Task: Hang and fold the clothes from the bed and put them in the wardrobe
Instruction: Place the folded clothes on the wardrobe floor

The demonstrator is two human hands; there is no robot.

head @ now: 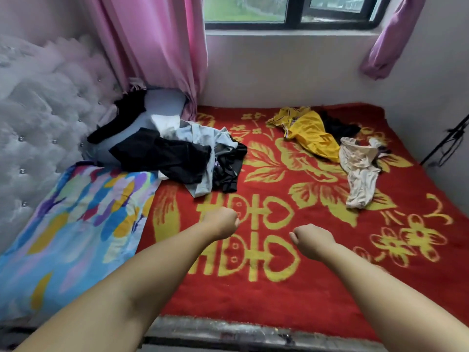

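A bed with a red and yellow blanket [291, 295] fills the view. A heap of black garments [172, 156] and a pale grey one [203, 138] lies at the left middle. A yellow jersey [309, 133] lies at the far right over a dark garment [337, 125], with a cream garment [360, 168] just in front of it. My left hand [223, 224] and my right hand [312, 240] are held out over the blanket's middle, both curled into fists with nothing in them. Neither touches any clothing.
A bright patterned quilt [71, 224] lies at the left beside a tufted white headboard [38, 118]. A grey pillow [162, 102] sits by the pink curtain [157, 47]. A window [291, 11] is on the far wall. The bed's front edge [253, 334] is close below.
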